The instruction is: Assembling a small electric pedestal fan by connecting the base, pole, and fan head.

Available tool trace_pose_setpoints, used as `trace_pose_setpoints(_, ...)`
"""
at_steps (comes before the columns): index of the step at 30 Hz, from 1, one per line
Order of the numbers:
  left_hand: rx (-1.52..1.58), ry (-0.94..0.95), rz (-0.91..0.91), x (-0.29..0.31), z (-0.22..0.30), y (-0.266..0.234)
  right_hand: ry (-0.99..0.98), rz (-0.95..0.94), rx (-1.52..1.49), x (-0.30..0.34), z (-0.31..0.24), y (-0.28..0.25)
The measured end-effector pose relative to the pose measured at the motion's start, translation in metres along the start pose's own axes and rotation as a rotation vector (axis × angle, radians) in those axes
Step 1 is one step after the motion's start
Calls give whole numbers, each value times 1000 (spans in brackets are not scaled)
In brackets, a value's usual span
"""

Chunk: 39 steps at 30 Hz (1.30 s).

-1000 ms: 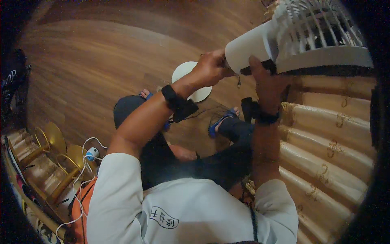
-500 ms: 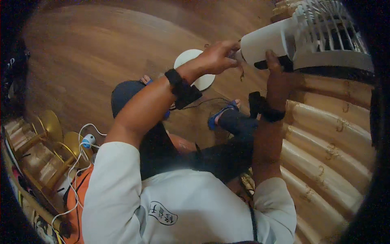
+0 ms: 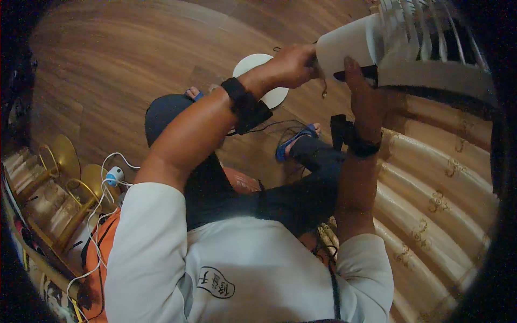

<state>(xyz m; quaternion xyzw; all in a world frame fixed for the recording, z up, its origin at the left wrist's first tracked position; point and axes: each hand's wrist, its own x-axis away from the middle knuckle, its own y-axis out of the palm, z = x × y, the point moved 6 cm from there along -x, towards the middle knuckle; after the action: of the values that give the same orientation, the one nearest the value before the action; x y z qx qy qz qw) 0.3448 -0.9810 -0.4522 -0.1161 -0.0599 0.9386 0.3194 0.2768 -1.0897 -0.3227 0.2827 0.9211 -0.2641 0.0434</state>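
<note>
A white electric fan head [image 3: 344, 46], with a cylindrical motor housing and a slatted grille, is held up at the upper right. My right hand [image 3: 367, 97] grips it from below, the thumb along a black strip on the housing. At the housing's left end my left hand [image 3: 295, 64] has its fingers curled closed. Whatever lies inside those fingers is hidden by the hand. A short dark wire [image 3: 324, 89] dangles just beneath them. Partly covered by my left forearm, a round white disc [image 3: 277, 98] lies on the floor.
Patterned gold curtain folds [image 3: 431, 204] fill the right side. Brass-coloured round pieces [image 3: 67, 156] and a white cable [image 3: 116, 156] with a small blue-and-white device [image 3: 114, 176] stand at the left beside an orange item [image 3: 102, 250]. The floor [image 3: 134, 59] is wooden.
The fingers of my left hand have closed in against the housing's end, where they were spread apart before. The fan head has shifted slightly up and left, still in my right hand.
</note>
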Motion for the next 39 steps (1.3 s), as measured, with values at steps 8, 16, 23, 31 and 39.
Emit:
trace_pose_setpoints(8, 47, 6, -16, -6, -1, 2, -488, 4, 213, -3, 10, -6)
trace_pose_setpoints(16, -48, 121, 166, 8, 6, -4, -256, 0, -76, 16, -17, 15)
trace_pose_setpoints(23, -47, 64, 65, 4, 10, -8, -260, 38, -77, 18, -13, 7)
trace_pose_setpoints(31, -418, -168, -58, -9, 12, -11, -336, 60, -76, -5, -22, -8)
trace_pose_setpoints(39, -415, 57, 323, 4, 18, -2, -305, 61, -89, -4, -16, 4)
